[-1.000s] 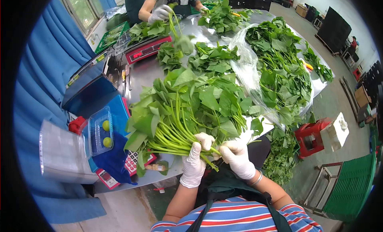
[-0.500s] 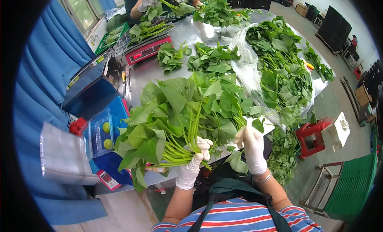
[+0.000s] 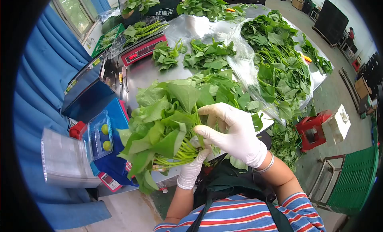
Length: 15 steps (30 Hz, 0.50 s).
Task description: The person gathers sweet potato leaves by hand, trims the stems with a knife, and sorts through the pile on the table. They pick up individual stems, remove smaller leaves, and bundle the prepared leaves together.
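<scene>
Gripping the stems of a bunch of greens (image 3: 167, 120), my left hand (image 3: 192, 168) is closed around them at the near edge of the tabletop (image 3: 147, 74). My right hand (image 3: 233, 132) lies on the bunch just above, fingers loosely curled, thumb against the stems; I cannot tell whether its grip is closed. Leaves fan out to the left and far side. Left of the bunch sits a clear box (image 3: 99, 134) with two limes. A red scale (image 3: 141, 52) stands farther off.

Left hand (image 3: 192, 168) grip hidden behind right hand (image 3: 231, 130); co-worker (image 3: 137, 0) cropped.
</scene>
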Motion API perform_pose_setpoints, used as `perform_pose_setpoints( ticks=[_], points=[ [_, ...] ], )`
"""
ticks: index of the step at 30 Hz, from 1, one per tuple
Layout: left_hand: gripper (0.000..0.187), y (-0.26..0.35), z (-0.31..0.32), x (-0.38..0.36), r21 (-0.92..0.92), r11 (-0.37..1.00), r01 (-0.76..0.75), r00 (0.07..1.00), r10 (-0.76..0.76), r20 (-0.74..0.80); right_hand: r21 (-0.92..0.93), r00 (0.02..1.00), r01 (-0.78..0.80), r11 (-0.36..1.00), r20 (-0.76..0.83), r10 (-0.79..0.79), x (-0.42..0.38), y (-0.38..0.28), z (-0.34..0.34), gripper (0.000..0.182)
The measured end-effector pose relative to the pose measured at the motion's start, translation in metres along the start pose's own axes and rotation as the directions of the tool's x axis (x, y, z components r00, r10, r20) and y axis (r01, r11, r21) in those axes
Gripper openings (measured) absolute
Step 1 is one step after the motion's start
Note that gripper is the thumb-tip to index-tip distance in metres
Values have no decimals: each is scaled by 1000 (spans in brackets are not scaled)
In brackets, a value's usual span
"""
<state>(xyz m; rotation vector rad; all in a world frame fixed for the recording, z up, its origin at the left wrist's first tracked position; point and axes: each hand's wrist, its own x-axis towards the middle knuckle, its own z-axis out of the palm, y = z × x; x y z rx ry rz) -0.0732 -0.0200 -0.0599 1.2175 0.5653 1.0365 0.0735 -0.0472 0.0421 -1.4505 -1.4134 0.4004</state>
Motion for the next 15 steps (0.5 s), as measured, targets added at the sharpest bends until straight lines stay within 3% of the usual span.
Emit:
perform_pose_setpoints(
  ticks=[3,5,7,9,13,15],
  points=[
    [20,-3,-5,1,37,999,32,999,-32,1,-22,1000,-9,1000,-7,8,3,4,1,24],
    [20,-7,-7,2,60,996,70,997,-71,24,280,940,-325,903,199,277,6,1,-4,20],
    [20,-9,-5,3,106,994,38,999,-42,32,350,934,-340,873,234,270,7,6,-4,16],
    [20,-8,-1,5,21,998,67,998,-67,-7,582,923,-382,718,276,267,5,16,-1,13],
    [19,-10,-3,11,-51,987,154,988,-155,-19,643,962,-268,718,135,238,-4,21,12,14],
    [19,-12,-5,14,-135,966,219,974,-224,-22,644,960,-279,712,164,228,-7,23,12,16]
  ],
)
